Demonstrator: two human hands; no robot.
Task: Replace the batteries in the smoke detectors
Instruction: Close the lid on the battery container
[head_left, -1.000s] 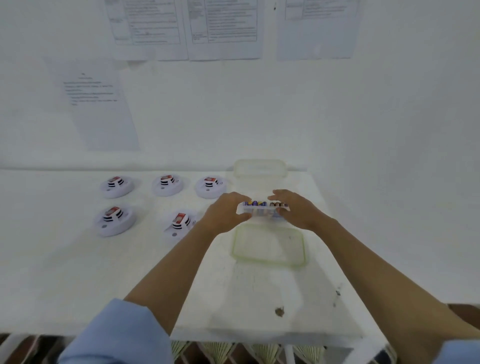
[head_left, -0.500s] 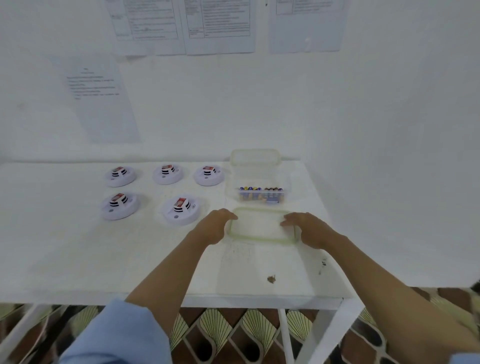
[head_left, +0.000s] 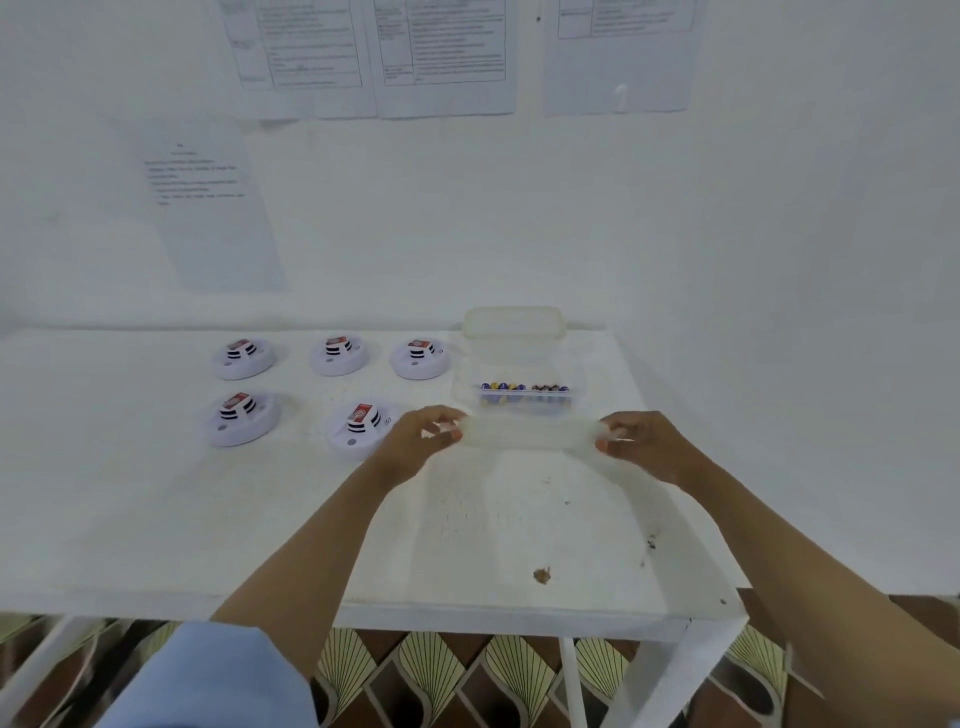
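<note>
on the white table (head_left: 156, 519), toward its right side, both hands hold a clear lid (head_left: 527, 434) by its short ends. left hand (head_left: 421, 441) pinches the left end, fingers curled round the edge. right hand (head_left: 644, 447) pinches the right end the same way. both forearms reach in from the bottom of view, and a light blue sleeve (head_left: 208, 675) shows on the left arm. the lid runs left to right, roughly level, just in front of the box (head_left: 462, 384). it is motion-blurred and looks lifted a little off the tabletop, hard to be sure

the box is clear, open on top, and stands on the table behind the lid. batteries (head_left: 524, 388) lie in a row along its near wall, blue and yellow ones on the left, darker reddish ones on the right. a cloudy tub (head_left: 511, 319) stands right behind the box, near the wall (head_left: 727, 234)

five round white detectors (head_left: 338, 356) sit left of the box, three in a back row, two in a front row. each has a red-topped block with black stripes. the front right detector (head_left: 358, 428) is nearest the left hand, which covers its right edge in view

a brown stain (head_left: 542, 574) marks the table near its front edge. printed papers (head_left: 447, 57) are stuck on the wall. a patterned floor (head_left: 467, 675) shows under the table
</note>
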